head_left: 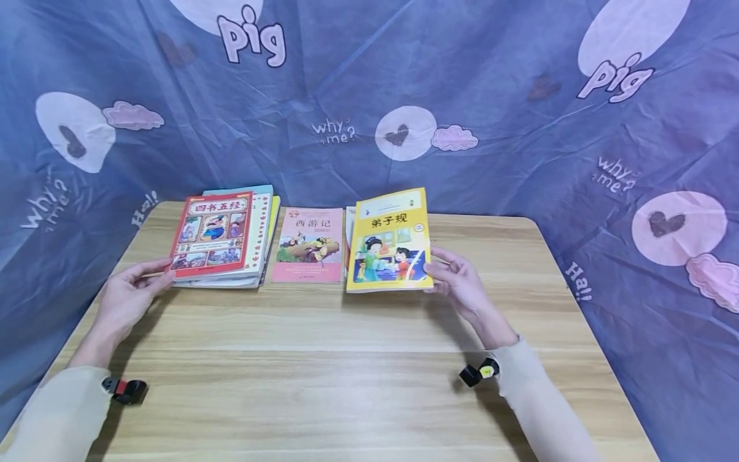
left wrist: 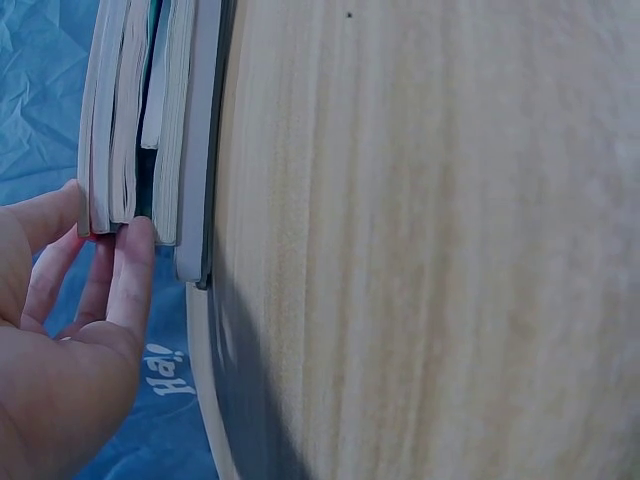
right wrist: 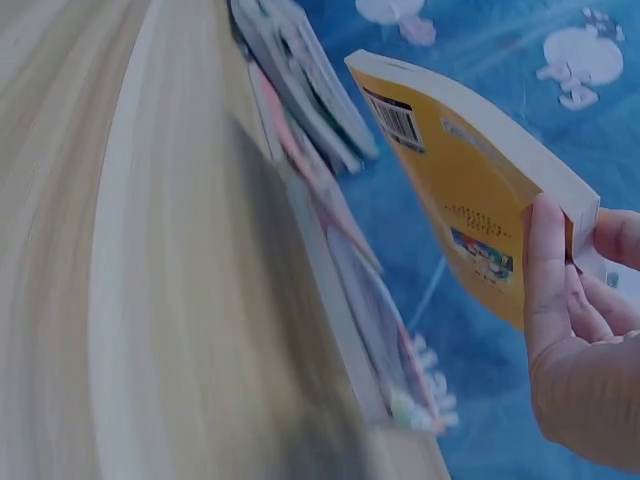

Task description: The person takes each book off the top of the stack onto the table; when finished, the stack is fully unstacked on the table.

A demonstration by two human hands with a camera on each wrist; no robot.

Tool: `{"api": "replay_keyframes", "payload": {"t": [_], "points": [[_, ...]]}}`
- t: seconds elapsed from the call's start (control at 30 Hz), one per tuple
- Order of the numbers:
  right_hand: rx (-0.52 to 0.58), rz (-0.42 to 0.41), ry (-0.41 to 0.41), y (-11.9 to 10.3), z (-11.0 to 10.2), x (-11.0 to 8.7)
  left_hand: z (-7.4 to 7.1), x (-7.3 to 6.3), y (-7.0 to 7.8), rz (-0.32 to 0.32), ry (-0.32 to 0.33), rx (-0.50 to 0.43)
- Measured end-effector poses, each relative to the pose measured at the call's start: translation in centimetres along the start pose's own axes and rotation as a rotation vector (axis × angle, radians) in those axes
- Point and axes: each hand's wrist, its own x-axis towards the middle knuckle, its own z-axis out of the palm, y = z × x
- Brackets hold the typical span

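Note:
On the left of the table, my left hand (head_left: 129, 292) holds the near left corner of a stack of books (head_left: 262, 237). Its thumb is at the red-covered book (head_left: 210, 234) on top, and its other fingers (left wrist: 130, 280) are at the page edges below. My right hand (head_left: 462, 285) pinches a yellow picture-covered book (head_left: 389, 247) by its right edge, thumb on the front. This book is raised and tilted; its back cover with a barcode (right wrist: 395, 120) faces the right wrist camera. A pink book (head_left: 308, 247) lies flat between the stack and the yellow book.
Another book (head_left: 349, 218) lies mostly hidden beneath the raised yellow one. The wooden table (head_left: 346, 378) extends toward me, its rounded far corners visible. A blue printed cloth (head_left: 358, 77) hangs behind and along both sides.

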Motion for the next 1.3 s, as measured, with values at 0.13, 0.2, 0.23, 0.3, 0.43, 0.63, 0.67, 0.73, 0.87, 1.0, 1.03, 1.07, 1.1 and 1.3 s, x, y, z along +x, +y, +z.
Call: {"api": "replay_keyframes", "payload": {"t": [0.13, 0.2, 0.23, 0.3, 0.43, 0.63, 0.67, 0.73, 0.87, 1.0, 1.03, 1.07, 1.1, 1.3], "points": [[0.032, -0.018, 0.009, -0.4, -2.6, -0.8, 0.1, 0.0, 0.0, 0.006, -0.002, 0.003], [0.043, -0.024, 0.009, -0.7, -3.9, -1.1, 0.1, 0.0, 0.0, 0.010, -0.001, -0.004], [0.046, -0.026, 0.007, -0.9, -4.5, -1.2, 0.1, 0.0, 0.0, 0.013, 0.000, -0.008], [0.048, -0.026, -0.001, -1.4, -5.8, -1.5, 0.2, 0.0, 0.0, 0.018, 0.003, -0.010], [0.046, -0.030, -0.020, -2.1, -8.1, -1.9, 0.2, 0.0, 0.0, 0.028, 0.007, -0.009], [0.051, -0.044, -0.044, -2.9, -11.0, -2.1, 0.1, -0.1, 0.1, 0.033, 0.011, 0.001], [0.050, -0.044, -0.044, -3.1, -11.4, -2.1, 0.1, -0.2, 0.1, 0.032, 0.011, 0.006], [0.041, -0.043, -0.047, -3.2, -12.3, -2.1, 0.1, -0.2, 0.1, 0.028, 0.012, 0.012], [0.020, -0.033, -0.049, -3.4, -13.5, -1.9, 0.1, -0.2, 0.2, 0.022, 0.014, 0.044], [-0.015, 0.000, -0.047, -3.6, -14.4, -1.2, 0.1, -0.2, 0.3, 0.014, 0.013, 0.058], [-0.027, 0.012, -0.045, -3.7, -14.6, -1.0, 0.0, -0.2, 0.3, 0.012, 0.012, 0.058], [-0.036, 0.024, -0.040, -3.7, -14.8, -0.8, 0.0, -0.2, 0.3, 0.010, 0.011, 0.057], [-0.045, 0.035, -0.035, -3.7, -15.0, -0.6, 0.0, -0.2, 0.3, 0.009, 0.010, 0.055], [-0.119, 0.089, 0.035, -3.4, -15.9, 0.5, 0.1, -0.3, 0.3, 0.018, 0.009, 0.043]]}}
